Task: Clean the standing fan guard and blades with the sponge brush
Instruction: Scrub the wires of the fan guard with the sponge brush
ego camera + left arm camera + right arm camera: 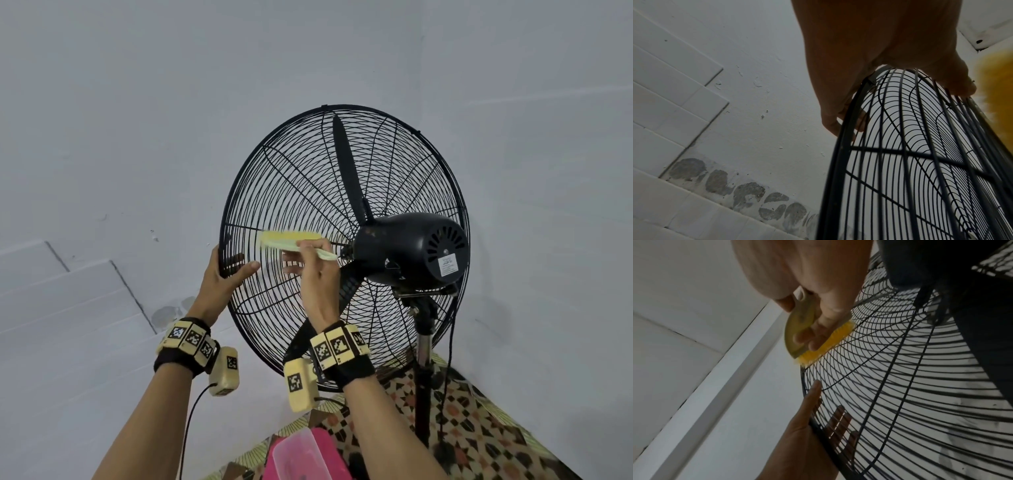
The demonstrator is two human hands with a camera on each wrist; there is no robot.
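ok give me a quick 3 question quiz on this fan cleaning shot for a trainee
1. True or false: the left hand is holding the sponge brush.
2. Which part of the fan does the brush touch? A) the motor housing B) the rear wire guard C) the stand pole
3. Fill in: the left hand's fingers wrap round the guard's outer ____.

Key: 1 false, the right hand holds it. 2 B. 3 rim.
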